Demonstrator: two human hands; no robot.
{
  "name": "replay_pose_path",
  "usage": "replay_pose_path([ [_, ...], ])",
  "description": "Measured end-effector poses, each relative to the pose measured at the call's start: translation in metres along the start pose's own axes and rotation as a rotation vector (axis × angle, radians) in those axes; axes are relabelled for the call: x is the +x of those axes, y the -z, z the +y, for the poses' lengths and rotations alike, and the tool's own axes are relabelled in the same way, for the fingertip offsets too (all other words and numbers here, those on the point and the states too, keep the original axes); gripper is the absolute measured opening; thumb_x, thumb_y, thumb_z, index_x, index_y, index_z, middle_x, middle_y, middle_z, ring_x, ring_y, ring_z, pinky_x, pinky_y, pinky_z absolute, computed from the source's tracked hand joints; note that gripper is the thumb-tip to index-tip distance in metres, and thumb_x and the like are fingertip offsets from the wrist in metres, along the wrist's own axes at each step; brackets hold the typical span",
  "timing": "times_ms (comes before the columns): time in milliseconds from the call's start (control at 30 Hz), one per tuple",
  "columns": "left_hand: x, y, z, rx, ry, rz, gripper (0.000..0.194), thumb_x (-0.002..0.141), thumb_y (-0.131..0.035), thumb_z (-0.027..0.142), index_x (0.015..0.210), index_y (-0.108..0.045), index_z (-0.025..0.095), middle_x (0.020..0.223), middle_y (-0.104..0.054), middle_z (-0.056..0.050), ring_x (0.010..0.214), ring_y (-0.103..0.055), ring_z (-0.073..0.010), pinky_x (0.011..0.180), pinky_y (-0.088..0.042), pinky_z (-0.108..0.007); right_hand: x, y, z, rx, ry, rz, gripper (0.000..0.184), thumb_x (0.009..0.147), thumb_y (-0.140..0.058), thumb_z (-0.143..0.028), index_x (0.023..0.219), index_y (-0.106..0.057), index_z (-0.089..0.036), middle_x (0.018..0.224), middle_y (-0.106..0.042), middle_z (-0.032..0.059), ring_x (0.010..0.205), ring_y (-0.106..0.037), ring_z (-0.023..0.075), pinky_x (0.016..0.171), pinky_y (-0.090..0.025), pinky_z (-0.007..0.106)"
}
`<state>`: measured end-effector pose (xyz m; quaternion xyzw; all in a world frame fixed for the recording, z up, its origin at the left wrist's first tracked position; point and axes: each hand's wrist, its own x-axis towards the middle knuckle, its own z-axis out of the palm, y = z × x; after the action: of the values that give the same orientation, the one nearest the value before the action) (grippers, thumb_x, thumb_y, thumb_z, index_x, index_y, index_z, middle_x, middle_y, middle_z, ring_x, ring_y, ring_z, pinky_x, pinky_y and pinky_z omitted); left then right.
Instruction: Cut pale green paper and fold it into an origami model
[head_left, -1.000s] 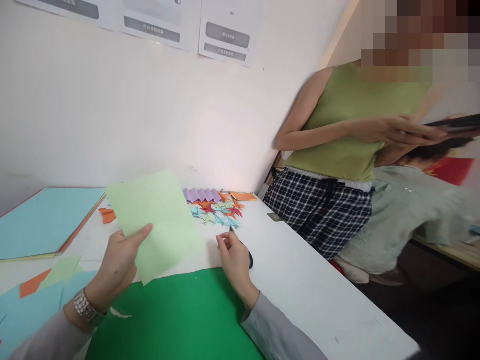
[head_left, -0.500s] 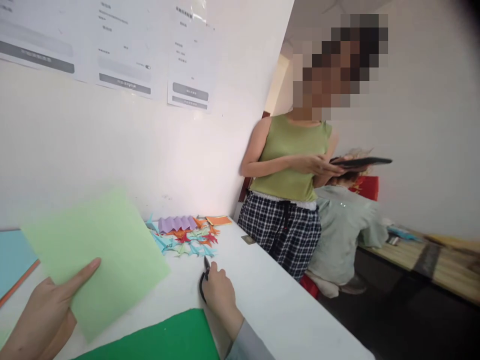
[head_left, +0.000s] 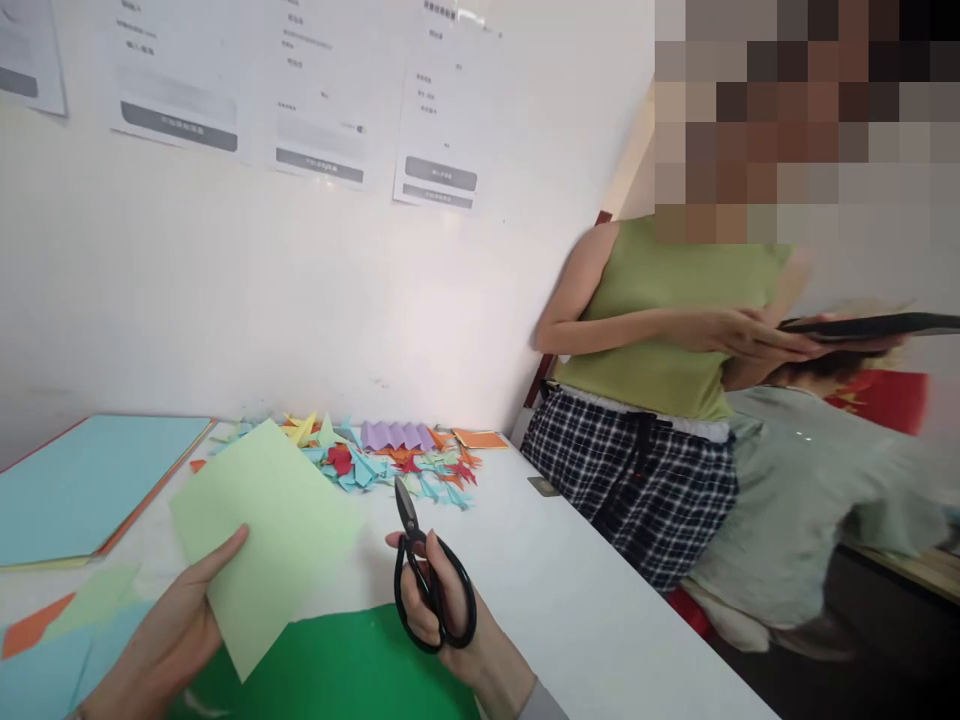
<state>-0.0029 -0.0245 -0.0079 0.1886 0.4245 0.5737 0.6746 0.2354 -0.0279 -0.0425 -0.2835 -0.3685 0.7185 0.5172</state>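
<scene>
My left hand (head_left: 176, 620) grips a light green sheet of paper (head_left: 262, 530) by its lower left edge, thumb on top and the other fingers behind it. The sheet is held up over the table. In my right hand (head_left: 450, 610) is a pair of black-handled scissors (head_left: 409, 520), blades closed and tips pointing up and away. My fingers pass through and around the handle loops. The scissors are to the right of the paper, apart from it. Below both hands lies a dark green sheet (head_left: 337, 670) on the white table.
Small folded paper pieces (head_left: 360, 465) and a pleated purple paper (head_left: 397, 436) lie along the wall. Large coloured sheets (head_left: 97, 480) are stacked at left, with paper scraps (head_left: 52, 640) nearer. A person in a green top (head_left: 675, 290) stands right, holding a dark flat object (head_left: 877, 325).
My right hand has picked the scissors up off the table and raised them beside the paper. The left hand still holds the light green sheet. The camera view has swung right and back.
</scene>
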Motion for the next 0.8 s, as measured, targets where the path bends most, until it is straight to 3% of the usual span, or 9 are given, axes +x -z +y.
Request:
replay_pose_path([
  [100, 0.013, 0.008, -0.006, 0.019, -0.023, 0.081, 0.052, 0.077, -0.063, 0.010, 0.126, -0.050, 0.017, 0.086, -0.074, -0.006, 0.076, -0.071, -0.0268, 0.071, -0.061, -0.041, 0.002, 0.001, 0.010, -0.030, -0.022, -0.074, 0.065, 0.075, -0.050, -0.069, 0.106, -0.055, -0.012, 0.043, -0.057, -0.0021, 0.023, -0.025, 0.0041, 0.026, -0.016, 0.015],
  [167, 0.019, 0.013, -0.008, -0.018, -0.054, 0.063, 0.050, 0.078, -0.063, 0.009, 0.126, -0.051, 0.016, 0.089, -0.074, -0.008, 0.078, -0.071, -0.0267, 0.072, -0.061, -0.041, 0.002, 0.000, 0.012, 0.007, -0.042, -0.112, 0.064, 0.079, -0.041, -0.071, 0.107, -0.053, -0.014, 0.047, -0.061, 0.0004, 0.023, -0.024, 0.0038, 0.027, -0.017, 0.015],
  [233, 0.023, 0.017, -0.009, -0.056, -0.087, 0.081, 0.044, 0.081, -0.060, 0.009, 0.124, -0.053, 0.015, 0.090, -0.073, -0.008, 0.076, -0.071, -0.0244, 0.071, -0.061, -0.037, 0.000, -0.004, 0.011, 0.066, -0.080, -0.236, 0.067, 0.080, -0.031, -0.075, 0.105, -0.052, -0.016, 0.052, -0.063, 0.0033, 0.027, -0.034, 0.0069, 0.030, -0.025, 0.017],
  [300, 0.025, 0.021, -0.010, -0.076, -0.091, 0.086, 0.042, 0.082, -0.059, 0.009, 0.123, -0.053, 0.014, 0.090, -0.073, -0.009, 0.076, -0.071, -0.0236, 0.072, -0.061, -0.036, -0.004, -0.008, 0.009, 0.130, -0.080, -0.272, 0.067, 0.080, -0.031, -0.074, 0.108, -0.052, -0.015, 0.054, -0.059, 0.0015, 0.038, -0.044, 0.0098, 0.043, -0.039, 0.022],
  [400, 0.027, 0.024, -0.012, -0.086, -0.068, 0.083, 0.041, 0.082, -0.059, 0.010, 0.122, -0.053, 0.013, 0.089, -0.073, -0.009, 0.077, -0.071, -0.0239, 0.071, -0.061, -0.036, -0.009, -0.012, 0.010, 0.155, -0.214, -0.369, 0.073, 0.080, -0.026, -0.075, 0.118, -0.047, -0.016, 0.055, -0.057, 0.0003, 0.042, -0.046, 0.0119, 0.051, -0.044, 0.028],
  [567, 0.027, 0.023, -0.015, -0.122, -0.023, 0.068, 0.039, 0.085, -0.057, 0.015, 0.123, -0.053, 0.012, 0.088, -0.073, -0.011, 0.077, -0.071, -0.0254, 0.071, -0.061, -0.037, -0.013, -0.011, 0.020, 0.151, -0.341, -0.402, 0.081, 0.080, -0.025, -0.076, 0.132, -0.039, -0.015, 0.061, -0.060, 0.0016, 0.044, -0.050, 0.0116, 0.055, -0.047, 0.030],
  [800, 0.019, 0.016, -0.014, -0.123, -0.027, 0.072, 0.033, 0.085, -0.056, 0.014, 0.118, -0.055, 0.013, 0.087, -0.073, -0.010, 0.079, -0.071, -0.0245, 0.073, -0.060, -0.037, -0.019, -0.019, 0.022, 0.180, -0.373, -0.398, 0.078, 0.078, -0.035, -0.075, 0.124, -0.048, -0.013, 0.067, -0.056, 0.0006, 0.048, -0.053, 0.0114, 0.052, -0.047, 0.028],
])
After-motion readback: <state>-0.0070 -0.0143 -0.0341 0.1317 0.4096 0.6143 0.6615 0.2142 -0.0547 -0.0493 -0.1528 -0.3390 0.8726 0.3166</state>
